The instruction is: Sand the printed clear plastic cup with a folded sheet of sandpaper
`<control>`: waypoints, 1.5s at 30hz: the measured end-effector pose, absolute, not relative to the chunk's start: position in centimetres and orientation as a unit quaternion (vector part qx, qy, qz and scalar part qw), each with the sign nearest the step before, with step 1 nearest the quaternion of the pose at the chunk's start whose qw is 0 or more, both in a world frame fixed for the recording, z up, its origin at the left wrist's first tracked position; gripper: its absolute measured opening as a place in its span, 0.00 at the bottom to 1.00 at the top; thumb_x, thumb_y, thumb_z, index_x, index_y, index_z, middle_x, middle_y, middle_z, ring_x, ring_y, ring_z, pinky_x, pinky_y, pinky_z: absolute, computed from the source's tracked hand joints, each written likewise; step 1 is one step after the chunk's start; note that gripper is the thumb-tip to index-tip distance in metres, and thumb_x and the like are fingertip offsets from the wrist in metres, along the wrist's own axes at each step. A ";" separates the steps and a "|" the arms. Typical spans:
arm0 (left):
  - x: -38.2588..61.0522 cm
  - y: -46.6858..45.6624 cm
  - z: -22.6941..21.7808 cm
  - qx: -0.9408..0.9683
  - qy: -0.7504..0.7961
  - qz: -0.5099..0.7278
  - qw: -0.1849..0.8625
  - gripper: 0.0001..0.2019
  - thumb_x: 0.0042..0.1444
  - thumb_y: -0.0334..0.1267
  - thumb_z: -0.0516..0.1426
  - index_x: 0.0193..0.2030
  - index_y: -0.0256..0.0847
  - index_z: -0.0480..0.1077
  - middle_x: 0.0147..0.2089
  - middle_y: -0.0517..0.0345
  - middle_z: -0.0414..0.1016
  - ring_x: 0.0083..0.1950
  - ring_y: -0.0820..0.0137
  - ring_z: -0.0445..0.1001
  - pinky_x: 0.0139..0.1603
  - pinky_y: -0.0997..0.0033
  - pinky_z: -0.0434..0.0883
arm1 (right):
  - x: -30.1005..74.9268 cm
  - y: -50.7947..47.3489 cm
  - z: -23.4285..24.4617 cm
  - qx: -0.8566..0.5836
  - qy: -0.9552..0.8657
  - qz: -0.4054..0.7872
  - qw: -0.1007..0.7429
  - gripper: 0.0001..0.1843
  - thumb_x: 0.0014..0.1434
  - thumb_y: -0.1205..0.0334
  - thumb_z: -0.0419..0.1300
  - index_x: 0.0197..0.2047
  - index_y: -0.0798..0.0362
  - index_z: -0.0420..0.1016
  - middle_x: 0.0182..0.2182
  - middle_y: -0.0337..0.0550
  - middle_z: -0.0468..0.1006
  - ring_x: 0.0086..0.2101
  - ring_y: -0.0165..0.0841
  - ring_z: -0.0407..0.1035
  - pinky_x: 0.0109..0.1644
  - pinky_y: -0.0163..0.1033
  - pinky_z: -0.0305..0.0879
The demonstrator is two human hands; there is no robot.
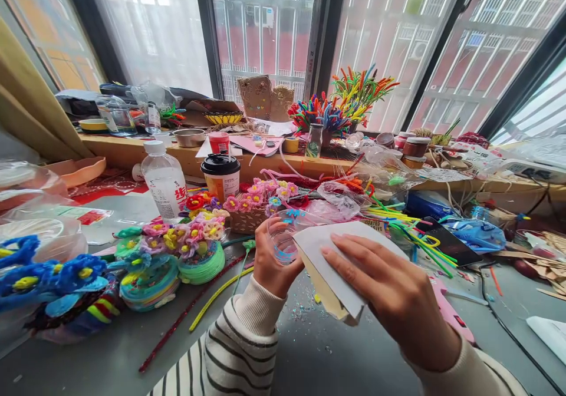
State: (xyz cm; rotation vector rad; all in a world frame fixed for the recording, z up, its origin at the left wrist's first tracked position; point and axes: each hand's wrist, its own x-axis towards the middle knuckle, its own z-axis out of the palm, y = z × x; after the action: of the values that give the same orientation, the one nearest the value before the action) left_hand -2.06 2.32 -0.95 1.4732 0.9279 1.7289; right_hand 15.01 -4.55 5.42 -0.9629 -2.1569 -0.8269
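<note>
My left hand point(272, 260) is wrapped round a clear plastic cup point(285, 247) with blue marks, tilted on its side. Against the cup's near right side, my right hand point(384, 284) grips a folded sheet of paper point(322, 266), white on top and cream underneath. The thumb is hidden behind the sheet. A small printed strip point(375, 225) reading "COATED" shows past the sheet's far edge; I cannot tell if it belongs to the sheet. Glittery bits point(305, 313) lie scattered on the grey table below the hands.
Pipe-cleaner flower pots point(201, 260) and blue flowers point(57, 278) stand at left. Behind them are a water bottle point(163, 178) and a lidded drink cup point(220, 178). Loose pipe cleaners point(420, 231) and a pink tool point(451, 313) lie right, near a black cable point(508, 325).
</note>
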 end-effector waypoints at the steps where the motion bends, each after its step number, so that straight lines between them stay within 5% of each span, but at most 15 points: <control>1: -2.1 2.3 -1.0 0.568 0.354 0.665 0.331 0.33 0.33 0.32 0.65 0.47 0.41 0.54 0.44 0.52 0.63 0.41 0.66 0.74 0.42 0.63 0.74 | 14.7 -4.5 5.2 -0.372 -0.815 -0.319 0.309 0.17 0.57 0.70 0.52 0.50 0.55 0.70 0.45 0.48 0.74 0.46 0.37 0.68 0.47 0.42 0.68; 12: -2.2 2.5 -1.0 0.582 0.351 0.637 0.365 0.32 0.36 0.35 0.64 0.47 0.41 0.53 0.42 0.51 0.69 0.43 0.65 0.74 0.47 0.57 0.70 | 16.6 -3.9 5.3 -0.477 -0.738 -0.349 0.326 0.24 0.54 0.76 0.48 0.53 0.53 0.67 0.47 0.46 0.73 0.46 0.37 0.68 0.48 0.42 0.67; 17: -2.1 2.1 -0.8 0.531 0.294 0.602 0.520 0.28 0.36 0.40 0.65 0.43 0.41 0.56 0.41 0.48 0.73 0.42 0.63 0.74 0.47 0.57 0.69 | 17.8 -4.0 5.5 -0.504 -0.716 -0.318 0.364 0.32 0.46 0.81 0.45 0.54 0.53 0.65 0.48 0.44 0.72 0.46 0.36 0.68 0.50 0.42 0.65; 22: -1.7 1.5 -0.5 0.493 0.284 0.593 0.570 0.26 0.36 0.44 0.65 0.42 0.39 0.62 0.41 0.48 0.74 0.42 0.64 0.74 0.48 0.59 0.68 | 17.7 -3.9 5.4 -0.509 -0.717 -0.278 0.387 0.27 0.49 0.78 0.48 0.52 0.53 0.68 0.47 0.42 0.74 0.46 0.35 0.68 0.51 0.41 0.65; 29: -1.7 1.8 -0.7 0.519 0.315 0.596 0.525 0.39 0.36 0.42 0.65 0.56 0.43 0.52 0.36 0.56 0.71 0.37 0.66 0.74 0.43 0.59 0.70 | 17.8 -3.5 5.0 -0.526 -0.706 -0.265 0.393 0.21 0.54 0.73 0.50 0.51 0.51 0.69 0.45 0.42 0.75 0.45 0.34 0.69 0.50 0.41 0.66; 34: -1.5 1.6 -1.0 0.538 0.340 0.599 0.486 0.33 0.38 0.43 0.64 0.51 0.45 0.55 0.33 0.59 0.70 0.32 0.70 0.72 0.39 0.62 0.69 | 17.5 -3.5 4.9 -0.536 -0.702 -0.268 0.384 0.22 0.54 0.74 0.49 0.51 0.50 0.69 0.44 0.40 0.75 0.44 0.34 0.70 0.48 0.39 0.67; 45: -1.4 1.5 -1.1 0.553 0.306 0.596 0.496 0.36 0.38 0.40 0.64 0.53 0.45 0.53 0.38 0.55 0.71 0.37 0.67 0.73 0.43 0.60 0.69 | 17.5 -3.4 4.6 -0.529 -0.729 -0.240 0.361 0.24 0.54 0.75 0.48 0.53 0.50 0.67 0.46 0.42 0.74 0.45 0.34 0.69 0.50 0.40 0.65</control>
State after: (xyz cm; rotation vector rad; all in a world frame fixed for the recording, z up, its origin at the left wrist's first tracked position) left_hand -1.35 1.46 -1.08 1.3395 0.7413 1.4440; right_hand 17.49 -3.43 4.56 -1.3637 -1.8797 -0.6187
